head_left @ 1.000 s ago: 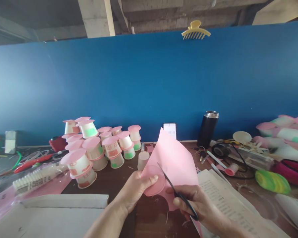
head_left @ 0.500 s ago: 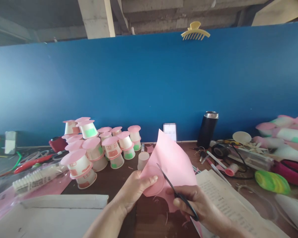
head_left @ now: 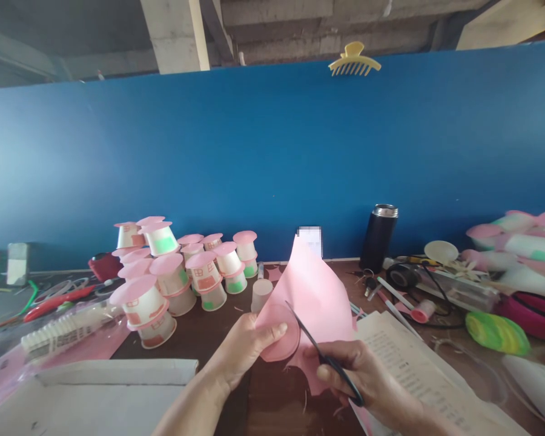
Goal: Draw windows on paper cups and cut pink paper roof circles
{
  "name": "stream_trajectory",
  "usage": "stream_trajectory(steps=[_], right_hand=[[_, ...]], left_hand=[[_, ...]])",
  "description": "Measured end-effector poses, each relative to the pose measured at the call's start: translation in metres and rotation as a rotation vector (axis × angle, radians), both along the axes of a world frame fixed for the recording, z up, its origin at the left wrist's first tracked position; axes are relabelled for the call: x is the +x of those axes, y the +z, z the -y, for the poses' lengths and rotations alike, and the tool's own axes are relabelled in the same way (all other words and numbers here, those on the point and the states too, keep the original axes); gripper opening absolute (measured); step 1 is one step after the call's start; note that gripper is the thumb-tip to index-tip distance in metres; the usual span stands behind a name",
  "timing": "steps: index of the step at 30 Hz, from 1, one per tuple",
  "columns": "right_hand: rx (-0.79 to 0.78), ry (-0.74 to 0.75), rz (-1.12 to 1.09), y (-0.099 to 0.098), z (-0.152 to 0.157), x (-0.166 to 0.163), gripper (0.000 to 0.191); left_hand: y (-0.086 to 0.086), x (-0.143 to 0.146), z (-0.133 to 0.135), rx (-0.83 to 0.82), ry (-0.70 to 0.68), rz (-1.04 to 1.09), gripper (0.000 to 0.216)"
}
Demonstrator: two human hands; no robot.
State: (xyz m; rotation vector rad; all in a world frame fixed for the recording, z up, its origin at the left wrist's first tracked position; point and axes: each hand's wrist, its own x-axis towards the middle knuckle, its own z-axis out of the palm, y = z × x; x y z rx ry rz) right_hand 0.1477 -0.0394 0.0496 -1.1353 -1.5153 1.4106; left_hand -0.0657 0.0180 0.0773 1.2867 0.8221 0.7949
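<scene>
My left hand (head_left: pixel 243 350) pinches a pink paper sheet (head_left: pixel 320 290) held upright above the brown table (head_left: pixel 272 399), thumb on a round disc shape (head_left: pixel 279 333) at the sheet's lower left. My right hand (head_left: pixel 361 378) grips black scissors (head_left: pixel 322 351), fingers through the handles. The blades point up and left into the paper beside the disc.
A pile of white paper cups with pink round lids (head_left: pixel 181 272) stands at the left rear. One loose cup (head_left: pixel 261 293), a black flask (head_left: pixel 380 237), printed paper (head_left: pixel 418 375), a white box (head_left: pixel 95 393), tape, pens and a green roll (head_left: pixel 497 333) lie around. A blue partition (head_left: pixel 272 163) closes the back.
The pink sheet has turned slightly and its top corner has sunk a little as the scissors work along the disc. Both hands stay in about the same place.
</scene>
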Motion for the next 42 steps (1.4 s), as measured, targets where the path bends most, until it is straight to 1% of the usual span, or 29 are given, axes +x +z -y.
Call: stream_trajectory(steps=[7, 16, 21, 24, 28, 34, 38, 42], right_hand=[[-0.048, -0.026, 0.006, -0.008, -0.002, 0.003, 0.069], [-0.084, -0.046, 0.007, -0.001, 0.002, 0.000, 0.079], [-0.072, -0.036, -0.002, -0.002, 0.001, 0.001, 0.076], [-0.077, -0.042, 0.002, -0.004, 0.000, 0.002, 0.078], [-0.085, -0.035, -0.011, -0.007, -0.001, 0.003, 0.077], [-0.065, 0.000, -0.087, -0.013, -0.001, 0.003, 0.067], [-0.098, -0.021, -0.108, -0.010, 0.000, 0.002, 0.066], [-0.126, -0.034, -0.072, -0.004, 0.000, 0.002, 0.065]], left_hand=[[0.003, -0.002, -0.001, 0.023, -0.003, -0.044, 0.039], [0.003, -0.005, -0.003, 0.035, 0.006, -0.066, 0.040], [0.005, -0.006, -0.003, 0.023, -0.020, -0.031, 0.038], [0.007, -0.006, -0.003, 0.035, -0.020, -0.006, 0.038], [0.007, -0.006, -0.004, 0.059, 0.020, -0.014, 0.039], [0.001, -0.003, -0.005, 0.095, 0.100, -0.063, 0.038], [0.002, -0.002, -0.005, 0.107, 0.122, -0.111, 0.036], [0.004, -0.002, -0.003, 0.114, 0.091, -0.136, 0.033]])
